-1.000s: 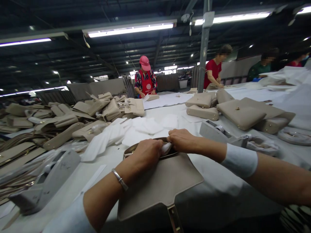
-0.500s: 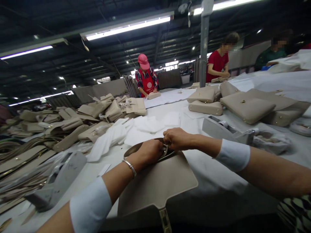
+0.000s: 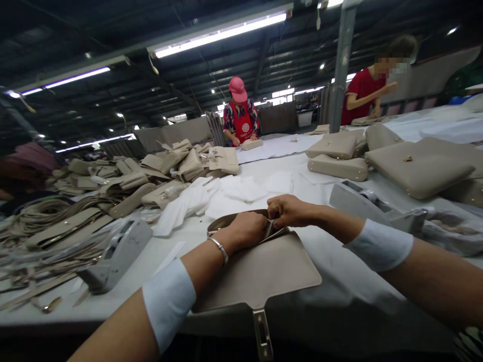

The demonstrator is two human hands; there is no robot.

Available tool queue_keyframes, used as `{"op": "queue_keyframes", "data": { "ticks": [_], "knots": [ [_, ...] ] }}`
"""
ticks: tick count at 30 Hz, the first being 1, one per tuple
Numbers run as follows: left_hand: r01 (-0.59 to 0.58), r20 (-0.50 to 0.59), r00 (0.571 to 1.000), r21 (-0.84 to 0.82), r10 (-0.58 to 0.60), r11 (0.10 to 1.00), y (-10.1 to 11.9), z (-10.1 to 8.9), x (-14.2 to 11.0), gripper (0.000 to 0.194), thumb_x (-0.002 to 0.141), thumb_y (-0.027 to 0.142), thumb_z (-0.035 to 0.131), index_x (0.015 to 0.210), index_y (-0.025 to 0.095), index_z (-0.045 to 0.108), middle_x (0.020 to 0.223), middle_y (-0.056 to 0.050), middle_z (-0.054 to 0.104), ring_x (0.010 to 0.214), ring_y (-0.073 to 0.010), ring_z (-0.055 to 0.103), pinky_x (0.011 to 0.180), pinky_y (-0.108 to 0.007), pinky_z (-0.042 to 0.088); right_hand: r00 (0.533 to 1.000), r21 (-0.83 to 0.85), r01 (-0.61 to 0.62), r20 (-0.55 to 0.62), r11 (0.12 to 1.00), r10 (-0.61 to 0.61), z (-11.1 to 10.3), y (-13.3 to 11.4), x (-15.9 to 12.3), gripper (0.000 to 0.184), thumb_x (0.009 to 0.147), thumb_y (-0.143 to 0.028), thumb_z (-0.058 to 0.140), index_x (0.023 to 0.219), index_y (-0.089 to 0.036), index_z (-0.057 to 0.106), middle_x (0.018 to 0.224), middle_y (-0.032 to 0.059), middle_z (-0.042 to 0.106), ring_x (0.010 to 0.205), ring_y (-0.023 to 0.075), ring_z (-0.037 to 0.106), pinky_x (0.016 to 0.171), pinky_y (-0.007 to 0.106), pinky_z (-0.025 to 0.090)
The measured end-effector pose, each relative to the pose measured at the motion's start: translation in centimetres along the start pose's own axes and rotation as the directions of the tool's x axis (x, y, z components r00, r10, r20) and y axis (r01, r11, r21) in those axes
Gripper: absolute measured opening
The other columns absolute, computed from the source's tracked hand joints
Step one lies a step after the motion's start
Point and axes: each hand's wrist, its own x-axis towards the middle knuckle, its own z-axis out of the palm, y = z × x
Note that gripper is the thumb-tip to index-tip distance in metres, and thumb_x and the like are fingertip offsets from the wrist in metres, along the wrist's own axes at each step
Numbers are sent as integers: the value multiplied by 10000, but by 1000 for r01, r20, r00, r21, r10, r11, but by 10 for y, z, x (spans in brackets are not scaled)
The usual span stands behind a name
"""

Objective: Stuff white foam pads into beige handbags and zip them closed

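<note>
A beige handbag [image 3: 260,271] lies open on the white table [image 3: 339,281] in front of me, its flap spread toward me with a metal clasp [image 3: 263,332] at the near edge. My left hand [image 3: 245,230] is closed at the bag's mouth. My right hand [image 3: 289,211] is closed too, pinching something small and pale at the same opening, right against the left hand; I cannot make out what it is. Both forearms wear white sleeve cuffs, and a silver bracelet [image 3: 220,248] sits on my left wrist.
Grey tape dispensers stand at left [image 3: 116,254] and right [image 3: 372,206]. Beige bags and straps pile up at left [image 3: 124,183]; finished bags [image 3: 418,168] lie at right. White sheets [image 3: 226,193] lie beyond my hands. Other people work across the table [image 3: 240,118] and at the far right [image 3: 368,95].
The view has swung left and tilted a little. The white padding seen between my hands a second ago has gone out of sight into the bag; both hands stay closed at its mouth.
</note>
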Motion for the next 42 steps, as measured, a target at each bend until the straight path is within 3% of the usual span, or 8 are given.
{"op": "queue_keyframes", "data": {
  "ticks": [5,15,20,24,27,30,37,42],
  "knots": [
    [-113,133,978,-301,159,947,-10,-20,-17,182,692,122,493,783,203,628,752,-9,664,626,-158,576,540,-231,400,999,-18,-18,-30,1000,18,-1,-7,-4,79,627,-164,623,695,-184,657,727,-30,546,651,103,484,572,211,309],
    [178,286,952,-215,-112,960,-14,-25,-16,130,584,210,626,707,167,636,613,-10,627,535,-158,526,508,-242,358,997,-9,9,-82,1000,-10,6,-9,-12,90,661,-182,595,722,-197,659,752,-24,534,663,100,478,586,212,299],
    [168,330,943,-342,-49,924,-17,-1,-9,142,593,185,607,729,188,647,659,-3,645,581,-175,548,552,-259,391,996,-15,39,-79,999,-40,5,-11,-14,84,643,-162,580,705,-188,630,753,-27,533,654,95,469,573,214,286],
    [131,246,969,-381,-36,915,-18,14,-6,108,615,179,600,713,201,639,674,1,646,652,-183,564,602,-255,420,993,-37,75,-85,996,-78,4,-15,-20,87,640,-139,548,684,-183,609,759,-17,543,673,105,480,567,218,282],
    [128,175,980,-209,-91,970,-15,13,-8,65,641,166,584,680,201,622,676,-13,641,678,-191,571,662,-274,437,989,-85,106,-94,991,-114,4,-17,-25,72,659,-144,530,662,-179,594,771,-5,563,687,116,490,553,230,263],
    [117,239,965,-26,-108,993,-10,10,-11,94,688,190,565,742,201,641,738,-41,661,665,-209,586,643,-299,445,985,-102,127,-101,987,-137,3,-16,-28,74,668,-152,522,649,-175,589,782,8,585,671,121,497,537,241,246],
    [-104,92,992,151,91,983,-15,28,-1,220,734,111,499,870,164,663,878,-82,683,791,-223,618,748,-303,457,971,9,213,-111,977,-211,9,-8,-22,73,601,-111,539,631,-168,573,745,-4,576,665,114,487,546,231,262],
    [-87,151,984,-34,91,996,-10,-6,-8,170,782,176,517,868,183,664,808,-28,676,695,-166,596,646,-241,441,978,190,108,-197,976,-70,10,15,-25,86,620,-129,575,676,-177,620,736,-23,544,648,98,459,560,227,273]
  ]
}}
